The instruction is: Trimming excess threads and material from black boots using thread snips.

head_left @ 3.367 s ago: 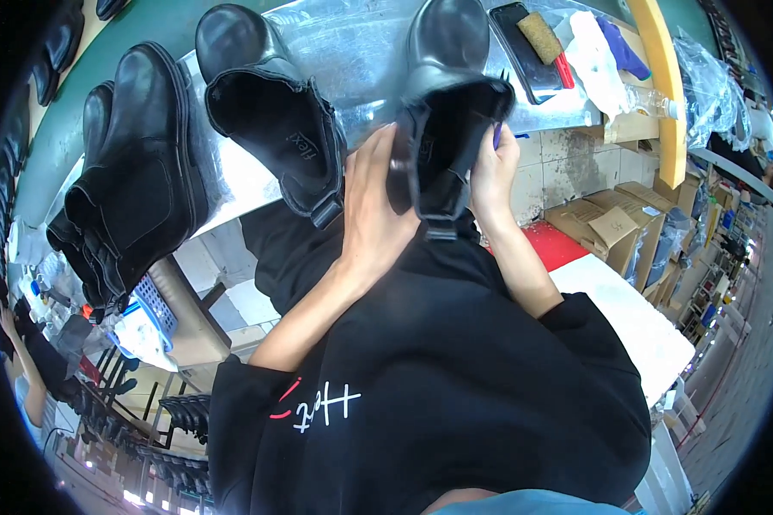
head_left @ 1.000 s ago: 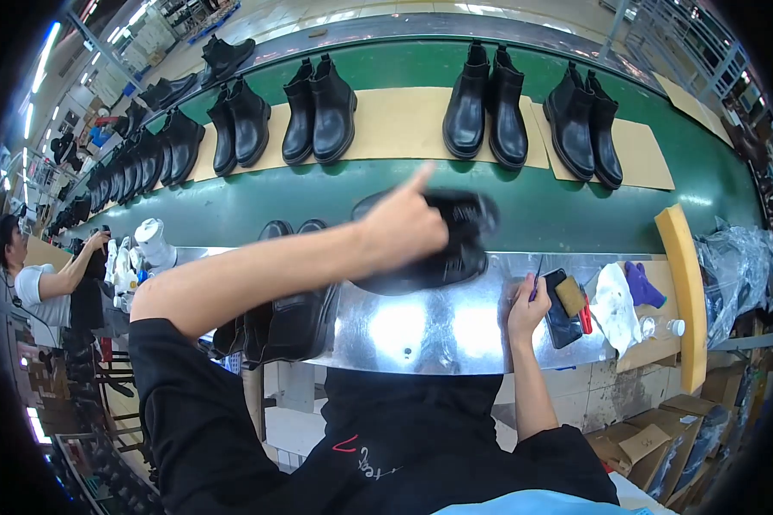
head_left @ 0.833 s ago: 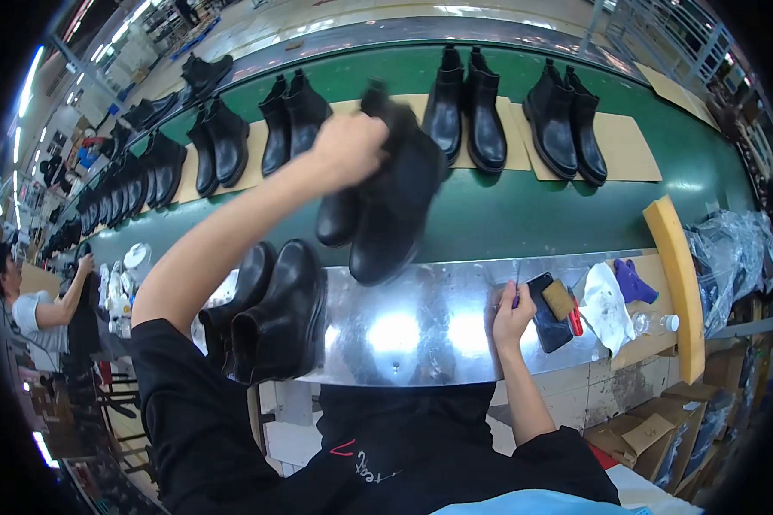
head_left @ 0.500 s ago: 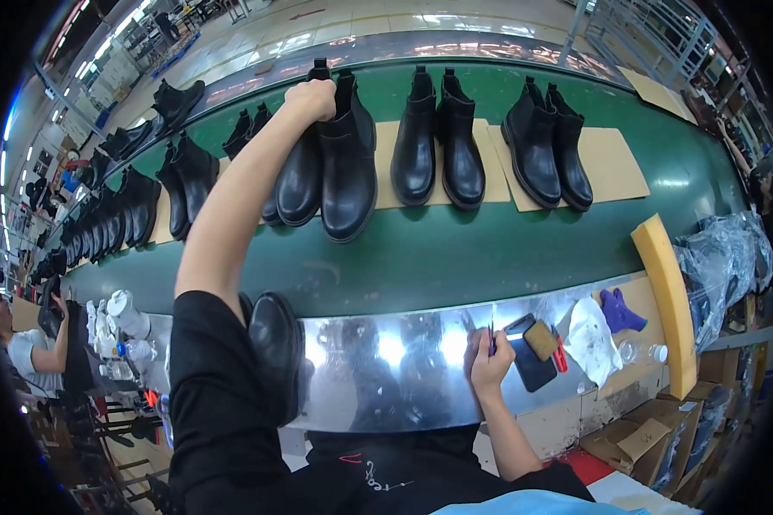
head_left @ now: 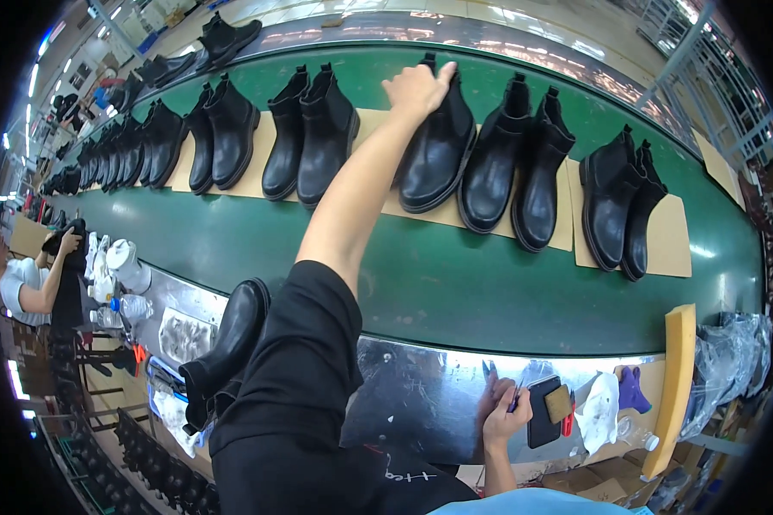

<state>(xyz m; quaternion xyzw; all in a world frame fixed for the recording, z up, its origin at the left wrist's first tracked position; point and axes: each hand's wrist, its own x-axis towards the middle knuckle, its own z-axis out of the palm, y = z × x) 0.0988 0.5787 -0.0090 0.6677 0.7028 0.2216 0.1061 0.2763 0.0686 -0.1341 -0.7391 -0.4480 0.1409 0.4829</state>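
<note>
My left hand (head_left: 418, 87) is stretched across the green belt at the top of a black ankle boot (head_left: 438, 159). Its thumb and fingers are spread apart beside the boot's pull tab, and the palm side is hidden. To the right of that boot, a pair of matching boots (head_left: 491, 176) stands upright, toes toward me. Low over the metal worktop (head_left: 404, 386), my right hand (head_left: 505, 419) is closed around a slim, dark, pen-like tool (head_left: 514, 399). Left of my left arm, another black boot (head_left: 236, 326) lies on its side, with a second dark shape partly behind my sleeve.
More boots stand on cardboard sheets (head_left: 369, 129) along the belt (head_left: 318, 249). Near my right hand lie a phone (head_left: 541, 425), a tan block (head_left: 559, 403), a white cloth (head_left: 597, 412) and a yellow foam strip (head_left: 674, 386). A co-worker (head_left: 30, 283) handles a boot at far left.
My view has turned, so the boots appear shifted right. My left hand has gone from a closed grip at a boot top to spread fingers. My right hand keeps the pen-like tool.
</note>
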